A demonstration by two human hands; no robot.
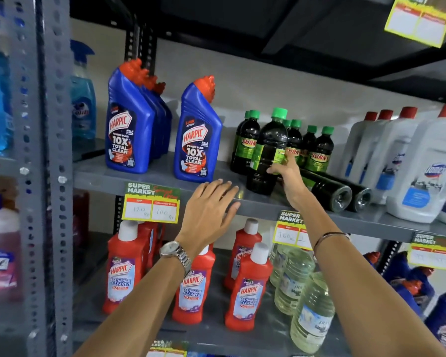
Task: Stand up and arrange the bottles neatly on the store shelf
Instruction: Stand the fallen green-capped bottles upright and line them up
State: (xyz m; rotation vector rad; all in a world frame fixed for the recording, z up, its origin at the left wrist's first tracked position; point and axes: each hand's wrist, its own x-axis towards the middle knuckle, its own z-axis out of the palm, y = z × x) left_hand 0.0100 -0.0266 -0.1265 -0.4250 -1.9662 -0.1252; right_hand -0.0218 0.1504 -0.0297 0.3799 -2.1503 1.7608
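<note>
On the grey metal shelf (144,176), near its front edge, a dark bottle (268,153) stands upright: glossy clear plastic, rounded shoulders, green ribbed cap, lime-green label. The right hand (285,171) wraps its lower right side, fingers closed around it. Behind it stand more bottles of the same kind (317,150); just to the right, two lying bottles (330,191) show round bases toward the camera. The left hand (209,212), fingers spread and holding nothing, hovers at the shelf edge, a steel watch (175,253) on its wrist.
</note>
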